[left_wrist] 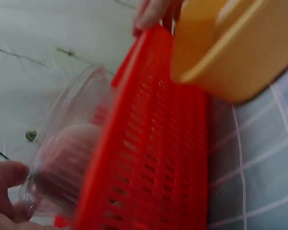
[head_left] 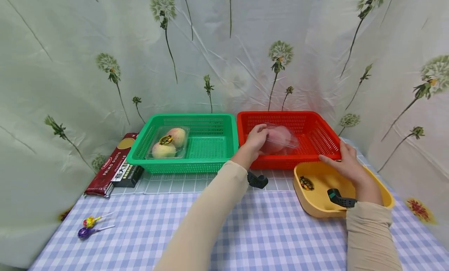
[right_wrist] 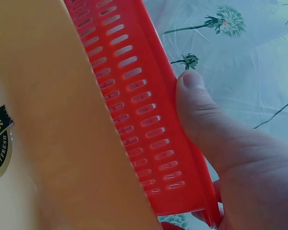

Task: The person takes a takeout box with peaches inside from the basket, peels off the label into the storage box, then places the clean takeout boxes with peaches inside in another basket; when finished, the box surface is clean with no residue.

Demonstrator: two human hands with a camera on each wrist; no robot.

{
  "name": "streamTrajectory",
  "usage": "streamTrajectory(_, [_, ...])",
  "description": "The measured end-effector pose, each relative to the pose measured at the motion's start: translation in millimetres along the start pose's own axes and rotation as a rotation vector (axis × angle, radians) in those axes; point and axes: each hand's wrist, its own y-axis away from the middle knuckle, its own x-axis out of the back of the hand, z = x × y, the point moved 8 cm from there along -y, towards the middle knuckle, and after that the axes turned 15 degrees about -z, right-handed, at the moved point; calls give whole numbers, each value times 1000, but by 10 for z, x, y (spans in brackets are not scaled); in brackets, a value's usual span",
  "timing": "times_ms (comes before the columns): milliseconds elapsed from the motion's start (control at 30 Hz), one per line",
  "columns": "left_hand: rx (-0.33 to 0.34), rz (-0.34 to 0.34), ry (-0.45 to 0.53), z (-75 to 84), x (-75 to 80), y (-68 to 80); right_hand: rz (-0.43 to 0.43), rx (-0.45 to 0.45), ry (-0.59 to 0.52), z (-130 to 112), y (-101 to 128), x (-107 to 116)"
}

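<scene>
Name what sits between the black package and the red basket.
The green basket, holding a clear pack of two fruits; the head view shows it.

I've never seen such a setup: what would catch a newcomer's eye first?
Probably the red basket, right of centre, where the left fingers hold a clear pack with something pink, and the right fingers grip its right end. Next, the green basket to its left, holding two peaches, and the yellow tub in front, right.
</scene>
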Motion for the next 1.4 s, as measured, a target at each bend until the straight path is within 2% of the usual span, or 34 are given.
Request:
streamTrajectory(133, [36,-38,-99,-53,-31,-94,-4,-12,12,2,4,2])
streamTrajectory(333, [30,-112,-296,-65,-123,-197,10,-21,-1,14,-2,9])
streamTrajectory(600, [165,-94,-713,-111,-200,-168,13,-44,-7,18,-13,-13])
streamTrajectory(767, [148,-111,-895,-90,-302,-156,18,-40,-13,10,-15,-13])
streamTrajectory(967, [67,-226,-942,-91,-408,-171,20,-27,-10,5,-22,-21])
streamTrajectory(1033, [35,-221,-971,-71,-415,-171,14,-24,-9,1,-25,-31])
streamTrajectory(1100, [-21,-181,-1035,-29,-427,-168,11,-27,-5,1,-23,-36])
streamTrajectory(1200, [-181,-89,-1137,85,-483,-103,16,-34,4,5,-13,-17])
streamTrajectory(1267, [-300,-27,-1161,153,-513,1,21,-32,5,5,-6,-4])
streamTrajectory(1333, [-417,21,-1122,203,-522,154,21,-28,2,3,-2,0])
streamTrajectory(1400, [-514,32,-1042,220,-510,332,20,-29,6,6,5,-3])
